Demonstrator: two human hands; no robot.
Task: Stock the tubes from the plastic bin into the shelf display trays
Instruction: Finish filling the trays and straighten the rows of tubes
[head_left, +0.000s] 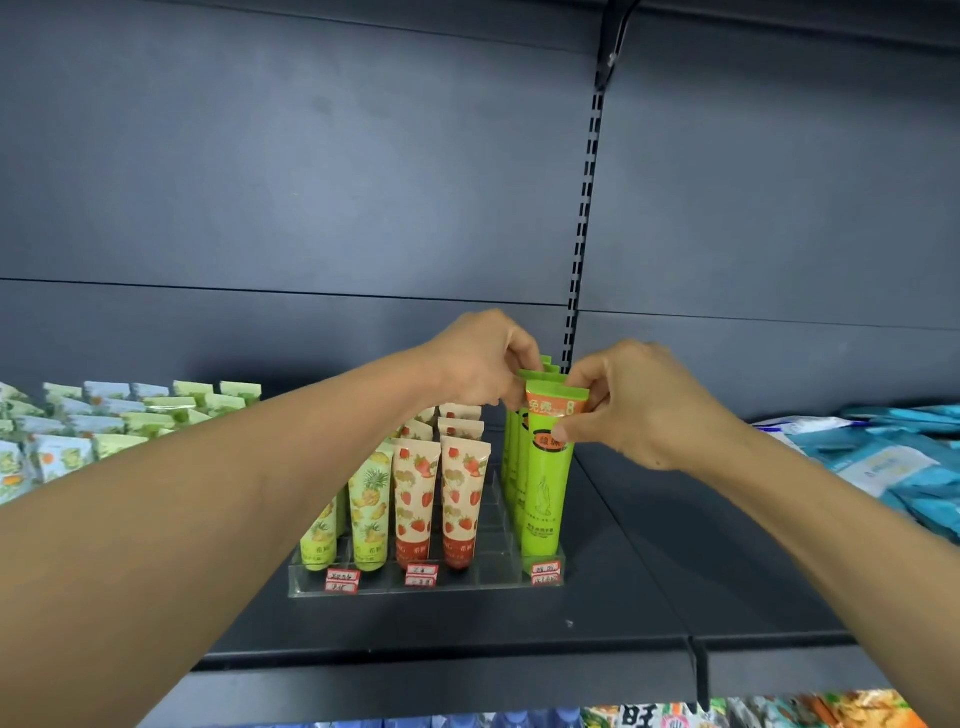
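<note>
The dark shelf (649, 597) carried a clear display tray (467, 584); in its right-hand row stood the front green tube (545, 493); the left hand (480, 364) and right hand (639, 405) pinched its crimped top; best seated straight down, cap first, without tipping neighbouring tubes.

The rear green tubes (540, 366) are largely hidden behind the front green tube (545, 493) and both hands. Price label (545, 574) text is too small to read. Blue packets (883, 467) and lower-shelf goods (753, 714) are cut off by the picture's edges.
</note>
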